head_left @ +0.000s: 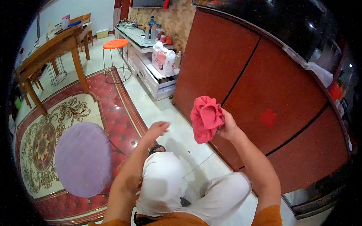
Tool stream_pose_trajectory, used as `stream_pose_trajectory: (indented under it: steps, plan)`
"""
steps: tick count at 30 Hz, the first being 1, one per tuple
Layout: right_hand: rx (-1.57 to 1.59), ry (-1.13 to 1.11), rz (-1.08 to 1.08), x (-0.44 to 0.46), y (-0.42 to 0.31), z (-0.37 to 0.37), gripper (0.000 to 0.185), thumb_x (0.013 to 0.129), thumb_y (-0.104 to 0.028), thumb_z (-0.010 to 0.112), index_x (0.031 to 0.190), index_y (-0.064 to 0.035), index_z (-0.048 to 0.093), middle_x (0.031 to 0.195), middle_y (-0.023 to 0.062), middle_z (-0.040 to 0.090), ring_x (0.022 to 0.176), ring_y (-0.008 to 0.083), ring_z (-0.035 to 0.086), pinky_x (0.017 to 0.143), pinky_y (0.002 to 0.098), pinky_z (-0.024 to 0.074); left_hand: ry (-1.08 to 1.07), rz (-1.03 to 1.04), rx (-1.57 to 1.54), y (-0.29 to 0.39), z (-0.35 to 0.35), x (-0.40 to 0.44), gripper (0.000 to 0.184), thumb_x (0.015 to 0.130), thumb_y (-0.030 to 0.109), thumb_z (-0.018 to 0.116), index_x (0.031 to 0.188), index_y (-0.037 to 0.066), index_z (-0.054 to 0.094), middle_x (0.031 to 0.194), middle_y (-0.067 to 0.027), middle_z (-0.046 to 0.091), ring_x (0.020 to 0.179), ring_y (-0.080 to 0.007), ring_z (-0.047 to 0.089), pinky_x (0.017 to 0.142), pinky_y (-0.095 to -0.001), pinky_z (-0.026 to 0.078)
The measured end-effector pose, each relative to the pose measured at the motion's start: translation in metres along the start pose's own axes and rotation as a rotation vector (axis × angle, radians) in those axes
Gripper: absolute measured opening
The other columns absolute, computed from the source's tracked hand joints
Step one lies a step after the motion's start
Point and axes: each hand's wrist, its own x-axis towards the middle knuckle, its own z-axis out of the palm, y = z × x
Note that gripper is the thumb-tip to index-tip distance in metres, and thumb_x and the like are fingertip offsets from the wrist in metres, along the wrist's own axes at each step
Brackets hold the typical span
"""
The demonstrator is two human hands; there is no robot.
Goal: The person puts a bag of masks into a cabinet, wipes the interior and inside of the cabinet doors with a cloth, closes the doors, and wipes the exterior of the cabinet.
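A crumpled red cloth [206, 118] is bunched in my right hand [227, 126], raised before the brown cabinet doors. The cloth hides most of the fingers around it. Over the floor tiles to the left is my left hand [158, 130], holding nothing, its fingers loosely bent and apart. The reddish-brown cabinet [241, 75] has dark gaps between its doors and a red decal [268, 117] on one of them.
A purple round seat [83, 160] stands on the patterned rug [124, 109] at left. Farther off are an orange stool [115, 44], a wooden table [49, 47] and an open drawer [149, 78] with a white-and-pink package [163, 58] above it.
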Motion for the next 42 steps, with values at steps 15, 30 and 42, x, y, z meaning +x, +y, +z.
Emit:
stream_pose_trajectory:
  steps: [15,30,42]
  plan:
    - [-0.137,-0.106,0.080,0.128,0.063,-0.049,0.052,0.094,-0.034,0.059,0.137,-0.0120,0.042,0.132,0.0070,0.052,0.118,0.0260,0.054,0.098,0.0503,0.0455,-0.089,0.064,-0.661,0.067,0.024,0.100,0.044,0.096,0.039,0.059,0.118,0.001,0.059,0.108,-0.0093,0.066,0.098,-0.0195,0.064,0.088,-0.0352,0.052]
    - [-0.061,0.002,-0.302,0.169,0.013,-0.029,0.050,0.092,-0.037,0.065,0.128,-0.0032,0.052,0.117,0.0085,0.062,0.102,0.0182,0.062,0.090,0.0342,0.0505,-0.094,0.313,-0.316,0.100,-0.005,0.116,0.035,0.091,0.025,0.068,0.119,0.006,0.059,0.106,-0.0044,0.066,0.095,-0.0177,0.064,0.084,-0.0320,0.053]
    - [-0.273,-0.030,-0.258,0.152,-0.022,-0.048,0.051,0.092,-0.036,0.065,0.129,-0.0058,0.048,0.121,0.0117,0.060,0.110,0.0239,0.059,0.097,0.0394,0.0479,-0.435,0.124,-1.052,0.157,-0.031,0.138,0.045,0.101,0.039,0.042,0.128,0.005,0.054,0.126,-0.0102,0.062,0.116,-0.0262,0.060,0.104,-0.0419,0.044]
